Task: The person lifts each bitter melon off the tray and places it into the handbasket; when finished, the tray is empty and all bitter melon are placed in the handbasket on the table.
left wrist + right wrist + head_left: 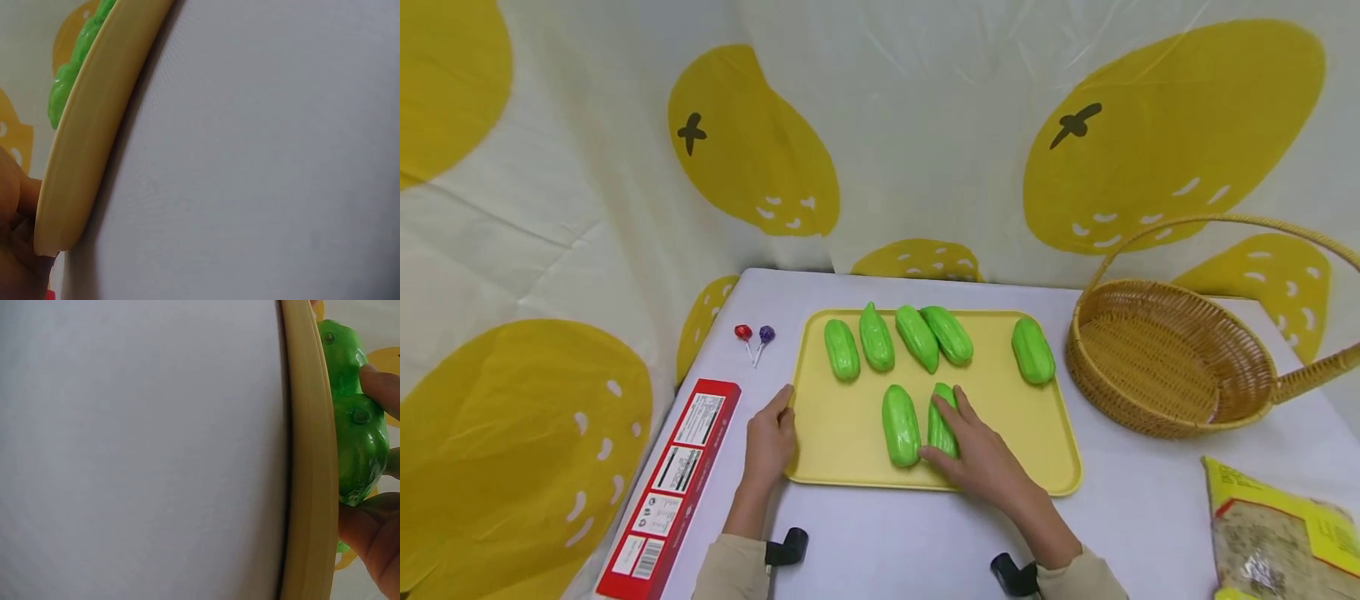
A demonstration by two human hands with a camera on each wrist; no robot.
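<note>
**Gripping a green gourd (pixel 942 435) on a yellow tray (pixel 835 433)**

The held gourd lies near the tray's front edge, just beside a second gourd (pixel 901 425); five more gourds (pixel 917 338) occupy the far side. The right hand (pixel 985 458) grasps it, thumb at its left flank and fingers along the other side. The left hand (pixel 769 437) pinches the tray's left rim, which rests on the table (pixel 865 542).

Handling: the gloss suggests a moulded imitation, probably light, stiff and not very fragile, though somewhat slippery. The ridged middle should offer the best hold, with thumb and fingers opposed across its width; the tapering tip appears less secure.

Labels: the red box (pixel 713 454) bears white printed panels and a barcode, too small to read. No wording is legible on the yellow bag (pixel 1285 542).
</note>
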